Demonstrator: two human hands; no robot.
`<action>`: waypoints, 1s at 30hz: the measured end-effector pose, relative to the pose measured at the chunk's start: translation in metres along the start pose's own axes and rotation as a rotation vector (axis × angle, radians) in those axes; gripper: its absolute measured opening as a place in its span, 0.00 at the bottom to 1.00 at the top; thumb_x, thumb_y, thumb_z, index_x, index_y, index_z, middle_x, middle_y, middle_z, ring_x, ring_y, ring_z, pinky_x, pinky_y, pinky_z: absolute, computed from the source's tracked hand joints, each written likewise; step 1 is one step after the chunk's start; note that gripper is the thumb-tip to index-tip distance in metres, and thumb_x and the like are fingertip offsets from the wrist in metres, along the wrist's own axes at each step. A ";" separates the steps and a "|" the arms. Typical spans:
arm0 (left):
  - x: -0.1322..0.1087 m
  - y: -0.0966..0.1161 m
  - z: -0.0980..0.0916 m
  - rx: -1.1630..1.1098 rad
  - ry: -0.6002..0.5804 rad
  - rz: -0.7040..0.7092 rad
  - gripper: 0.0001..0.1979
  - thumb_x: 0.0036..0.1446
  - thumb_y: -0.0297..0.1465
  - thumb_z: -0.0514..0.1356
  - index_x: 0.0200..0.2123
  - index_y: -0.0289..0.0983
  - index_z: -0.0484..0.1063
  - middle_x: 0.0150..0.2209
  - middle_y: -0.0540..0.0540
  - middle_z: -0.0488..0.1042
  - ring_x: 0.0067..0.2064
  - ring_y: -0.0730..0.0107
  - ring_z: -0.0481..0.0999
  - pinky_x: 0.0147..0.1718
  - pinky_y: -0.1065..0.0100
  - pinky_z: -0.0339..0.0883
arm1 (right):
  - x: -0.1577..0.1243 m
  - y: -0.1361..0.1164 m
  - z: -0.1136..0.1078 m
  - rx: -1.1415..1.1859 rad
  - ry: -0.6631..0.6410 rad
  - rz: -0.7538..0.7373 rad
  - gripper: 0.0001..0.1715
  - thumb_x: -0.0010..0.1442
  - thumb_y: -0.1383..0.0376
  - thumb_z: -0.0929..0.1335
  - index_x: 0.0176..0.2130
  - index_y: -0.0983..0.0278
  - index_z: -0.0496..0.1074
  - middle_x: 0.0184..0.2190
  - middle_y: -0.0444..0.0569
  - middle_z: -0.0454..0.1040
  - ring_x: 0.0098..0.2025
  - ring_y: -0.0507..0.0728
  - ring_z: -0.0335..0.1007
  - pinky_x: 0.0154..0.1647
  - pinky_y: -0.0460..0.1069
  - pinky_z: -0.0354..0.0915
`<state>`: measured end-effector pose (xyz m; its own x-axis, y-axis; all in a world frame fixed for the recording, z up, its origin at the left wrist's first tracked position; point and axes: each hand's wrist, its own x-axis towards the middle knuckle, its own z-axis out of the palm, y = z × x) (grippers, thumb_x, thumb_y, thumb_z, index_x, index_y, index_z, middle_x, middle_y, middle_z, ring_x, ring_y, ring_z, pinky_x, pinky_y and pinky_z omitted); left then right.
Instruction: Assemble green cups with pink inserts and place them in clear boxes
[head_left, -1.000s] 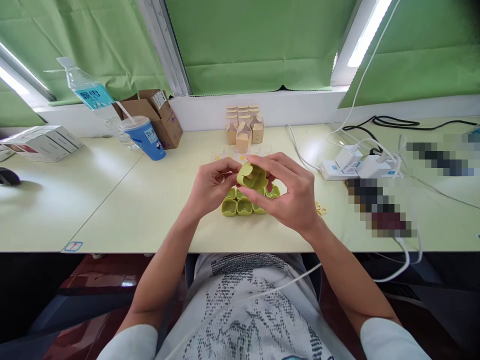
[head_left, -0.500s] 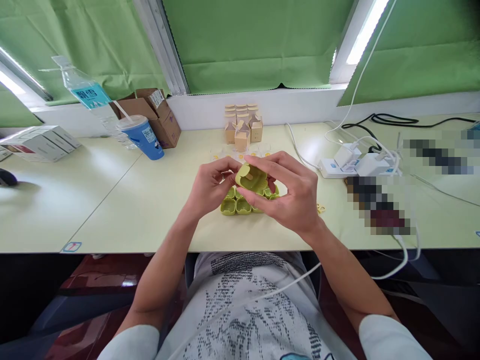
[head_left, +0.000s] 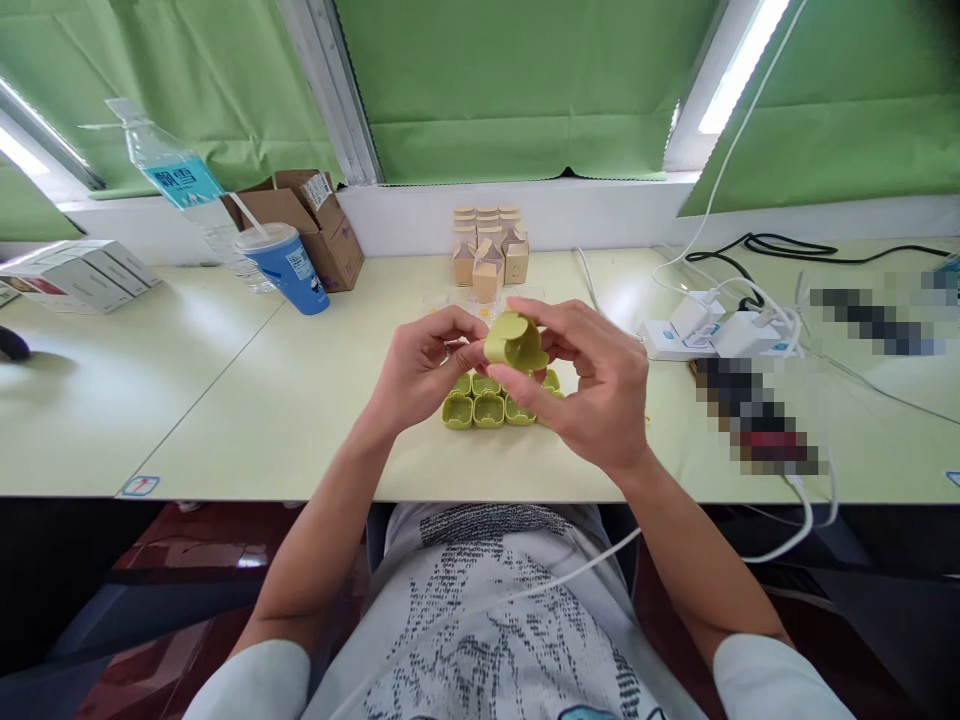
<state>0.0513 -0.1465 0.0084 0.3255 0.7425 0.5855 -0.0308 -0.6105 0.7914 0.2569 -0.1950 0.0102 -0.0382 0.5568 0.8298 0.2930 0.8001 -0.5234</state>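
Both hands meet above the middle of the pale table (head_left: 300, 400). My right hand (head_left: 592, 385) grips a small olive-green plastic case (head_left: 516, 342) with a hinged lid, fingers wrapped round it. My left hand (head_left: 420, 370) pinches the same case at its left side, thumb and fingers pressed to the lid. Under the hands several more green cases (head_left: 487, 408) lie in a cluster on the table. A stack of small tan cartons (head_left: 487, 255) stands further back, near the window sill.
A blue paper cup with a straw (head_left: 289, 268), a water bottle (head_left: 184, 190) and an open brown box (head_left: 311, 225) stand at the back left. White boxes (head_left: 79, 275) lie far left. A white power strip with adapters and cables (head_left: 712, 330) occupies the right.
The green case has been turned in my hands and lifted slightly; its lid now faces up and left. The view shifted a little.
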 end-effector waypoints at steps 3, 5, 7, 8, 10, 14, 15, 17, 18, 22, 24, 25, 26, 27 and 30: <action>-0.001 0.013 0.003 -0.045 0.009 -0.064 0.22 0.63 0.51 0.78 0.37 0.39 0.81 0.33 0.46 0.83 0.32 0.68 0.83 0.35 0.65 0.82 | 0.001 0.002 -0.003 0.169 -0.045 0.185 0.25 0.70 0.58 0.79 0.64 0.56 0.82 0.47 0.47 0.84 0.41 0.53 0.82 0.40 0.50 0.83; -0.001 0.018 0.003 -0.034 0.022 -0.069 0.21 0.65 0.50 0.77 0.37 0.38 0.81 0.32 0.46 0.83 0.32 0.69 0.83 0.35 0.66 0.82 | 0.002 0.006 -0.004 0.245 -0.070 0.253 0.27 0.71 0.54 0.79 0.65 0.56 0.81 0.49 0.48 0.84 0.44 0.54 0.83 0.40 0.49 0.83; -0.002 0.020 0.003 -0.017 0.029 -0.070 0.21 0.66 0.49 0.76 0.37 0.37 0.81 0.33 0.45 0.85 0.33 0.69 0.84 0.35 0.67 0.82 | 0.003 0.011 -0.004 0.321 -0.098 0.298 0.28 0.70 0.51 0.79 0.64 0.56 0.80 0.49 0.48 0.84 0.45 0.54 0.83 0.40 0.48 0.83; -0.002 0.021 0.002 -0.008 0.035 -0.071 0.21 0.66 0.49 0.76 0.37 0.37 0.81 0.33 0.45 0.85 0.33 0.69 0.84 0.36 0.68 0.83 | 0.004 0.013 -0.003 0.365 -0.115 0.316 0.28 0.71 0.50 0.79 0.64 0.56 0.79 0.49 0.48 0.84 0.45 0.54 0.84 0.40 0.48 0.83; -0.003 0.020 0.001 0.009 0.052 -0.070 0.21 0.66 0.49 0.76 0.37 0.37 0.81 0.33 0.45 0.85 0.33 0.69 0.85 0.36 0.68 0.83 | 0.004 0.016 -0.003 0.448 -0.155 0.340 0.28 0.72 0.50 0.79 0.64 0.57 0.78 0.48 0.48 0.85 0.43 0.54 0.84 0.40 0.49 0.84; -0.005 0.020 0.001 0.062 0.071 -0.034 0.20 0.68 0.49 0.75 0.37 0.37 0.81 0.34 0.45 0.85 0.34 0.69 0.85 0.36 0.68 0.82 | 0.005 0.019 -0.004 0.492 -0.212 0.349 0.28 0.74 0.49 0.77 0.65 0.58 0.76 0.46 0.48 0.84 0.44 0.54 0.84 0.44 0.51 0.85; -0.005 0.020 0.001 0.091 0.074 -0.015 0.20 0.69 0.48 0.74 0.38 0.37 0.82 0.34 0.46 0.85 0.34 0.69 0.85 0.37 0.68 0.82 | 0.005 0.019 -0.004 0.483 -0.206 0.352 0.28 0.73 0.49 0.78 0.64 0.58 0.76 0.47 0.48 0.84 0.44 0.54 0.84 0.45 0.51 0.86; -0.005 0.020 0.000 0.175 0.086 0.017 0.18 0.70 0.46 0.73 0.37 0.37 0.82 0.33 0.46 0.85 0.34 0.70 0.84 0.37 0.69 0.81 | 0.004 0.019 -0.003 0.469 -0.185 0.364 0.31 0.71 0.48 0.80 0.64 0.58 0.76 0.48 0.48 0.84 0.44 0.54 0.84 0.47 0.51 0.86; -0.005 0.021 0.000 0.219 0.093 0.027 0.17 0.71 0.45 0.72 0.37 0.37 0.81 0.33 0.47 0.84 0.33 0.70 0.84 0.36 0.69 0.80 | 0.004 0.019 -0.002 0.468 -0.180 0.373 0.32 0.69 0.48 0.81 0.64 0.58 0.76 0.48 0.48 0.84 0.44 0.54 0.84 0.47 0.52 0.86; -0.005 0.019 0.001 0.289 0.098 0.027 0.14 0.72 0.42 0.70 0.38 0.38 0.81 0.33 0.47 0.84 0.33 0.70 0.83 0.37 0.67 0.79 | 0.003 0.021 0.001 0.476 -0.171 0.379 0.33 0.68 0.47 0.81 0.63 0.58 0.76 0.50 0.49 0.85 0.46 0.55 0.86 0.49 0.52 0.87; -0.005 0.017 0.002 0.284 0.101 0.021 0.14 0.72 0.42 0.70 0.38 0.38 0.81 0.33 0.47 0.85 0.34 0.69 0.84 0.37 0.67 0.79 | 0.003 0.024 0.002 0.461 -0.153 0.356 0.32 0.68 0.49 0.82 0.63 0.58 0.76 0.51 0.49 0.85 0.46 0.54 0.85 0.50 0.51 0.87; -0.004 0.017 0.003 0.284 0.106 0.014 0.15 0.72 0.43 0.70 0.37 0.38 0.81 0.33 0.47 0.85 0.34 0.69 0.84 0.37 0.66 0.79 | 0.002 0.025 0.002 0.447 -0.149 0.346 0.32 0.68 0.49 0.82 0.63 0.58 0.76 0.51 0.49 0.85 0.46 0.54 0.85 0.51 0.51 0.86; -0.004 0.016 0.003 0.284 0.113 0.008 0.16 0.71 0.44 0.70 0.37 0.38 0.81 0.33 0.47 0.84 0.34 0.68 0.83 0.37 0.66 0.79 | 0.002 0.026 0.002 0.433 -0.150 0.339 0.32 0.68 0.49 0.81 0.63 0.58 0.76 0.51 0.49 0.85 0.47 0.54 0.85 0.51 0.52 0.86; -0.003 0.016 0.002 0.283 0.118 0.002 0.17 0.71 0.46 0.71 0.36 0.38 0.81 0.32 0.47 0.84 0.34 0.68 0.83 0.38 0.66 0.80 | 0.002 0.027 0.003 0.423 -0.154 0.334 0.32 0.69 0.49 0.81 0.63 0.58 0.75 0.51 0.49 0.85 0.48 0.54 0.86 0.52 0.52 0.86; -0.001 0.018 -0.005 0.260 0.102 -0.012 0.22 0.68 0.51 0.72 0.36 0.38 0.81 0.33 0.46 0.84 0.34 0.67 0.83 0.37 0.65 0.80 | 0.000 0.027 0.005 0.409 -0.148 0.324 0.32 0.69 0.49 0.80 0.64 0.57 0.74 0.54 0.51 0.85 0.51 0.57 0.87 0.55 0.54 0.86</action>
<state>0.0457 -0.1571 0.0232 0.2271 0.7657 0.6018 0.2201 -0.6423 0.7342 0.2606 -0.1718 -0.0048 -0.1504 0.7914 0.5925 -0.0827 0.5872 -0.8052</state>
